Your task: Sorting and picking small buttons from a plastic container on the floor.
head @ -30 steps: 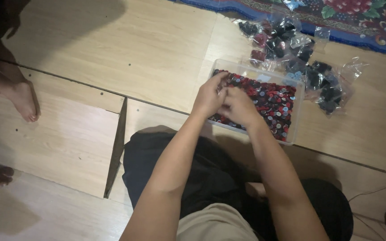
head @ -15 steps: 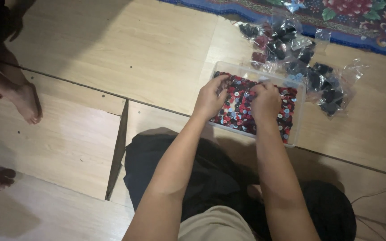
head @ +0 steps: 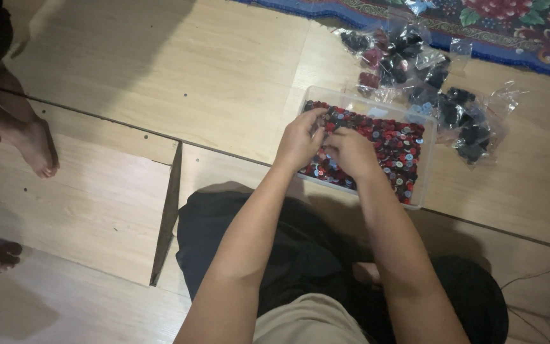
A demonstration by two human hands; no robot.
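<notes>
Home: wooden floor (head: 211, 70), patterned rug (head: 517, 25), bare feet (head: 33, 146)

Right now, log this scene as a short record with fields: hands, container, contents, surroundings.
left hand: in the tray, fingers bent on the buttons
right hand: in the tray, close beside the left hand; grip cannot be told
container: clear plastic tray on the wooden floor
contents: red and dark buttons
beyond tray: small clear bags of dark pieces, near the patterned rug
far left: another person's bare feet
</notes>
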